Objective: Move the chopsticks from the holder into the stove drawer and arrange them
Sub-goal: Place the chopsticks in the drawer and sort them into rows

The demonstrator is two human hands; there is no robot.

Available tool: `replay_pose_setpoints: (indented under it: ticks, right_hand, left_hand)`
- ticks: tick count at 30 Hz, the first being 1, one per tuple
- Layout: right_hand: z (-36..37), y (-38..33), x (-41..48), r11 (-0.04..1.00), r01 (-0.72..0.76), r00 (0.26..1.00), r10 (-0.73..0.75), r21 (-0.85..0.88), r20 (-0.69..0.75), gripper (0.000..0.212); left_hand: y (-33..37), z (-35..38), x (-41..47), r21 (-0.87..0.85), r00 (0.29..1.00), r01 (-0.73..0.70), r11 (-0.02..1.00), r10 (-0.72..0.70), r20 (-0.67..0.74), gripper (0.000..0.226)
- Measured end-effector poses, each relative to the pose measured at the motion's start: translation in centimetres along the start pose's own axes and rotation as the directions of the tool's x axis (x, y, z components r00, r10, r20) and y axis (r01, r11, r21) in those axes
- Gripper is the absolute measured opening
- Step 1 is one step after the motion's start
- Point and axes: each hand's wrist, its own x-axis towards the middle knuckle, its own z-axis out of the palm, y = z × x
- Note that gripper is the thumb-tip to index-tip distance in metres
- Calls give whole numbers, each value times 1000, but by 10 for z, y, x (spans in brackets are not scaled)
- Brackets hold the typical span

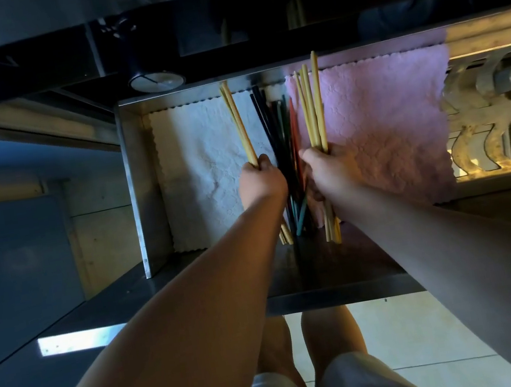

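Note:
The steel stove drawer (140, 191) stands pulled out below me, lined with a white cloth (204, 174) and a pink cloth (386, 139). My left hand (260, 182) grips a small bundle of pale bamboo chopsticks (238, 122) over the white cloth. My right hand (331, 171) grips several more bamboo chopsticks (312, 107) at the pink cloth's left edge. Between the two hands lie dark and coloured chopsticks (278, 136), black, green, red and teal, along the drawer's middle. The holder is not in view.
A stove knob (156, 80) sits above the drawer's far edge. A metal rack with curved slots (485, 130) fills the drawer's right end. The dark drawer front (326, 269) is near my arms. My legs stand on a tiled floor (420, 334) below.

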Motion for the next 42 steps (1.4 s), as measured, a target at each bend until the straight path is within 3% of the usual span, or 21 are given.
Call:
replay_pose_setpoints:
  ticks: [4,11,16,20,25,29,33,37,39,42]
  right_hand:
    - [8,-4,-5,998,-17,990,8,61,143,31]
    - [46,-19,-29,994,-26,947,58,-106,315,32]
    - [76,-25,-39,979,-58,928,125,-196,350,22]
    - [106,-25,-36,956,-75,953,152,-283,261,45]
    - [141,-18,-30,955,-92,958,162,-282,235,53]
    - [148,-12,-23,940,8,989,43,-340,141,39]
    - [135,-5,-26,882,92,996,-82,-463,42,35]
    - [127,-1,-27,886,107,994,-96,-451,47,35]
    - [128,-1,-27,889,119,993,-104,-443,58,35]
    - [133,-2,-28,896,134,990,-103,-422,94,35]
  left_hand:
    - [-7,-16,6,-68,1000,5,998,-5,-7,27]
    - [-21,-73,12,-195,993,79,978,-60,100,34]
    - [-32,-115,25,-295,974,165,941,-110,196,25]
    - [-36,-131,40,-301,981,155,941,-112,156,17]
    - [-38,-139,56,-124,995,97,987,-94,33,27]
    - [-36,-143,56,107,999,33,994,-31,-23,60]
    - [-35,-141,46,268,998,-57,962,57,5,68]
    - [-39,-139,43,576,966,-246,779,151,208,84]
    - [-43,-140,48,670,947,-292,682,106,304,85]
    - [-46,-142,50,746,942,-292,599,44,334,87]
